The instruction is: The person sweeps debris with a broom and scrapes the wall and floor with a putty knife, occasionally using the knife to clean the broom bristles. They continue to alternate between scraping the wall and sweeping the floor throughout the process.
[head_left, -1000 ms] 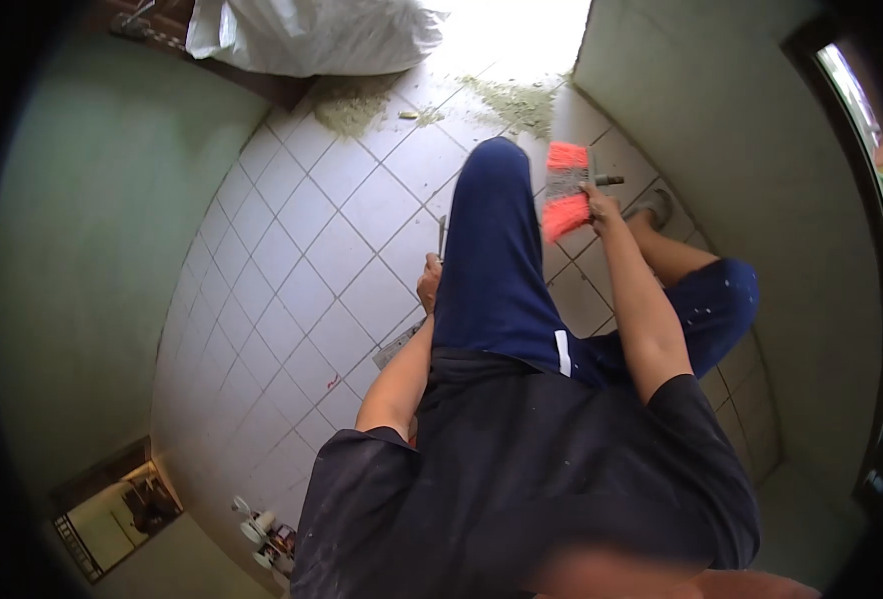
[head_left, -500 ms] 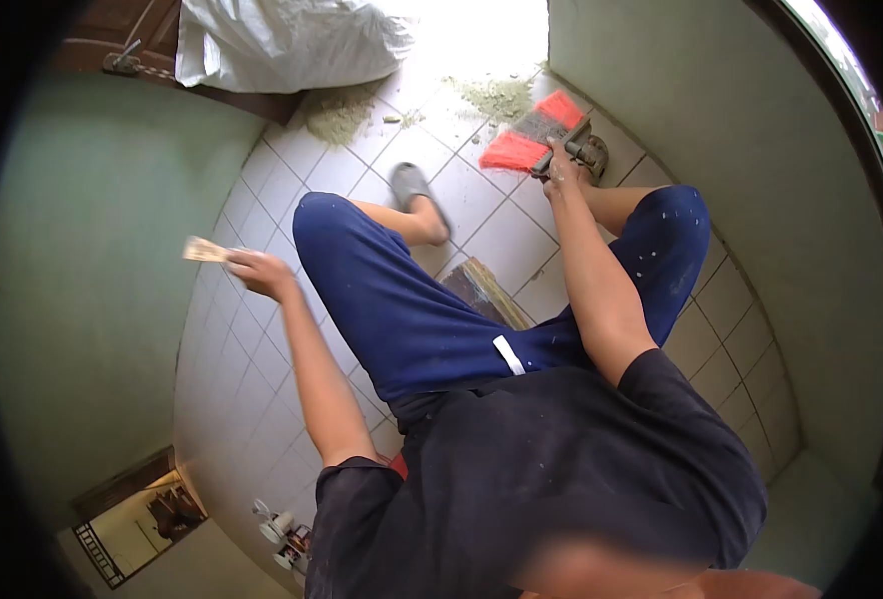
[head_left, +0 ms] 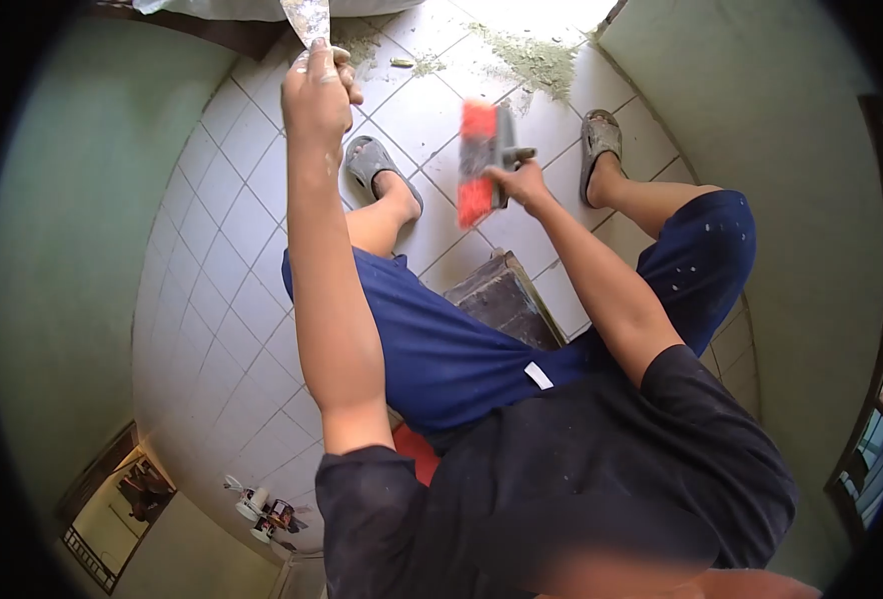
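My left hand [head_left: 322,92] is closed around a putty knife [head_left: 308,18], raised in front at the upper left. The knife's blade is stained with pale residue and runs out of the top of the view. My right hand [head_left: 521,185] grips a broom head [head_left: 479,160] with red and grey bristles, blurred by motion. It hangs above the tiles between my feet, bristles facing left. Pale green-grey debris [head_left: 536,62] lies scattered on the white tiled floor [head_left: 402,110] beyond the broom head.
A dark, worn wooden piece [head_left: 501,299] sits between my legs. Grey slippers [head_left: 372,165] cover my feet. A white sack [head_left: 232,8] rests at the far left. Green walls [head_left: 72,250] rise on both sides. Behind me at the left stands a white fan-like object [head_left: 254,507].
My left hand has swung up and forward from the left side with the putty knife. My right hand has brought the broom head left, away from my right foot, and turned it upright in view.
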The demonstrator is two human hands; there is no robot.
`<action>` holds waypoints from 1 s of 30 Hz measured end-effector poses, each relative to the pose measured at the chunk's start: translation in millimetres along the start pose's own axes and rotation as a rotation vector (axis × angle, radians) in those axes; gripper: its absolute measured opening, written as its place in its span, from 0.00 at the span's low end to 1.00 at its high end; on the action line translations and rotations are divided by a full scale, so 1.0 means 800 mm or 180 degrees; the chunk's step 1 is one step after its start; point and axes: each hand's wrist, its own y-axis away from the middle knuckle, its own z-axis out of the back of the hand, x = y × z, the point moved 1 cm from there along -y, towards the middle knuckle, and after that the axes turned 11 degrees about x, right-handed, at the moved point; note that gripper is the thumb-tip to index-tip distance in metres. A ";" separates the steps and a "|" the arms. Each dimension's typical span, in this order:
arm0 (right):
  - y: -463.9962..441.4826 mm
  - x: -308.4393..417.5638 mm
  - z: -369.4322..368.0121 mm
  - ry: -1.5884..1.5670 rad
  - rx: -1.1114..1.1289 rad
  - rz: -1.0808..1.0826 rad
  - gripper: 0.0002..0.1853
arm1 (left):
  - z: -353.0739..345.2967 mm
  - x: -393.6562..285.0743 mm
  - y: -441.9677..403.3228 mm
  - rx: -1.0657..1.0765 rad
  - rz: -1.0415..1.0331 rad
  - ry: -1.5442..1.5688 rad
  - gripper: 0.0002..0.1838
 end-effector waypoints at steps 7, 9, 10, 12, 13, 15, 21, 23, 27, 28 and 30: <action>-0.022 -0.089 -0.128 0.1453 0.1742 0.0573 0.28 | 0.051 0.002 0.037 -0.0438 0.0059 0.0140 0.21; -0.032 -0.128 -0.123 0.1412 0.1565 0.0426 0.26 | 0.058 0.014 0.046 -0.0673 0.0205 0.0053 0.21; -0.032 -0.147 -0.114 0.1199 0.1374 0.0173 0.25 | 0.059 0.018 0.053 -0.0670 0.0234 0.0091 0.21; -0.039 -0.149 -0.073 0.1785 0.1184 0.0117 0.23 | 0.057 0.018 0.065 -0.0737 0.0267 0.0007 0.22; -0.049 -0.146 -0.056 0.2041 0.1137 0.0185 0.23 | 0.055 0.017 0.068 -0.0774 0.0314 -0.0001 0.22; -0.085 -0.136 -0.025 0.2529 0.1002 0.0217 0.23 | 0.052 0.022 0.074 -0.0783 0.0262 0.0051 0.22; -0.220 -0.041 0.075 0.3406 0.0356 0.0233 0.24 | 0.060 0.027 0.054 -0.0733 0.0418 -0.0009 0.20; -0.244 0.017 0.106 0.3532 -0.0238 0.0312 0.24 | 0.055 0.026 0.047 -0.0718 0.0527 -0.0088 0.18; -0.255 0.070 0.122 0.3179 -0.0871 0.0603 0.22 | 0.040 0.020 0.031 -0.0658 0.0443 -0.0055 0.18; -0.243 0.064 0.111 0.2960 -0.0607 0.0933 0.22 | 0.035 0.017 0.027 -0.0589 0.0422 -0.0083 0.18; -0.203 0.032 0.079 0.2208 0.0843 0.0348 0.24 | 0.028 0.019 0.019 -0.0546 0.0337 -0.0169 0.19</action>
